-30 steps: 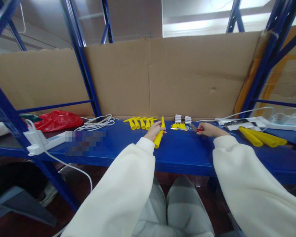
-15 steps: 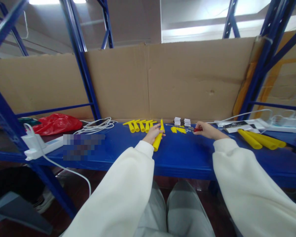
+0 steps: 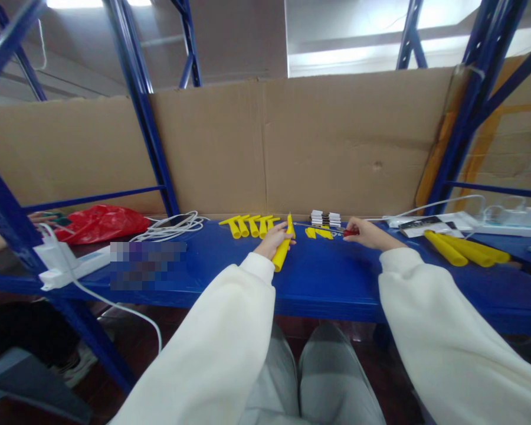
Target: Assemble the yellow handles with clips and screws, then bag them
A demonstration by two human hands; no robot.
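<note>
1. Cardboard (image 3: 336, 136) stands upright behind the blue shelf (image 3: 327, 289) where I work, with blue posts (image 3: 145, 106) to either side.
2. My left hand (image 3: 274, 240) is wrapped round a yellow piece (image 3: 281, 257), its round end toward me and its narrow end away; I cannot tell whether it rests on the shelf.
3. My right hand (image 3: 366, 232) grips a red-handled tool (image 3: 350, 233), its thin metal shaft reaching left toward that piece's far end. Whether the tip touches is too small to tell.
4. I judge a firm but gentle left grip best, since the piece could twist under sideways pressure.
5. I would line the shaft up squarely and hold my left fingertips clear, in case the tip slips.
6. Small yellow parts (image 3: 323, 234) and a white stack (image 3: 325, 217) lie near the shaft, so a low sweep could scatter them; the row of yellow pieces (image 3: 253, 227) beside my left hand deserves equal care.
</note>
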